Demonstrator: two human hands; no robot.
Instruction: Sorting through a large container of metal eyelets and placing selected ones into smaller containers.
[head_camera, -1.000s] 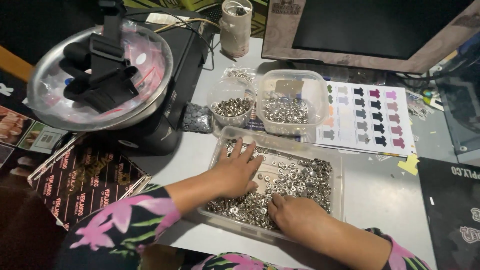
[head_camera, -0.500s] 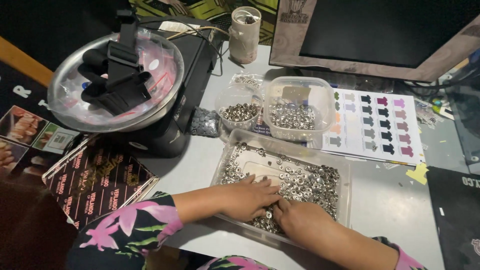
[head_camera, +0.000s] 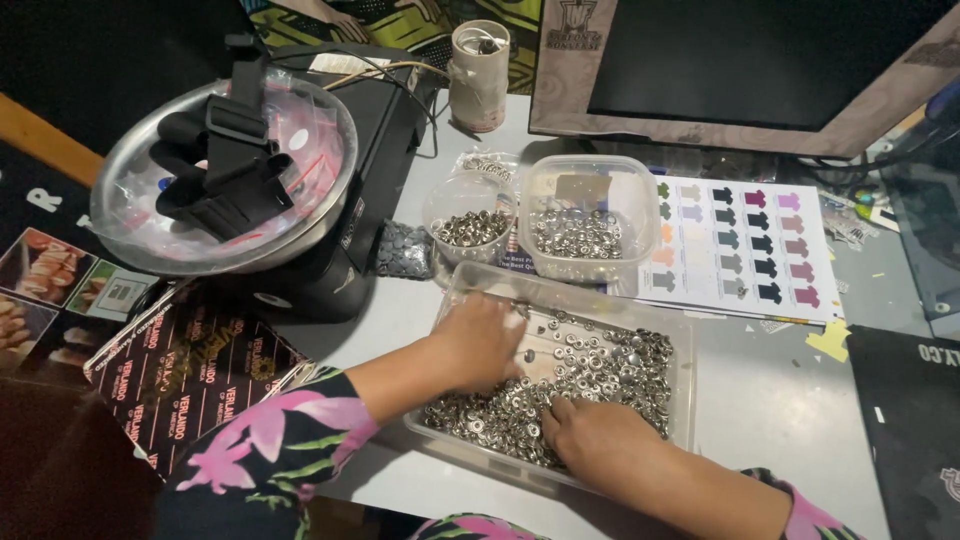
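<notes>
Head view: small silver metal snap rings (head_camera: 600, 370) fill a clear rectangular plastic tray (head_camera: 682, 400) on the grey table (head_camera: 760, 420). Both hands dig in, left hand (head_camera: 480, 345) and right hand (head_camera: 595, 435), fingers curled; what they grip, I cannot tell. 2 smaller clear tubs (head_camera: 590, 215) sit just behind.

Small round silver snap fasteners (head_camera: 590, 365): shiny metal. Shallow rectangular clear tray (head_camera: 680, 330): smooth glossy plastic. Far round cup (head_camera: 470, 215) and square tub (head_camera: 588, 200): clear plastic. Colour chart sheet (head_camera: 740, 245), right: matt paper. Grey desk (head_camera: 770, 400): smooth, matt.
</notes>
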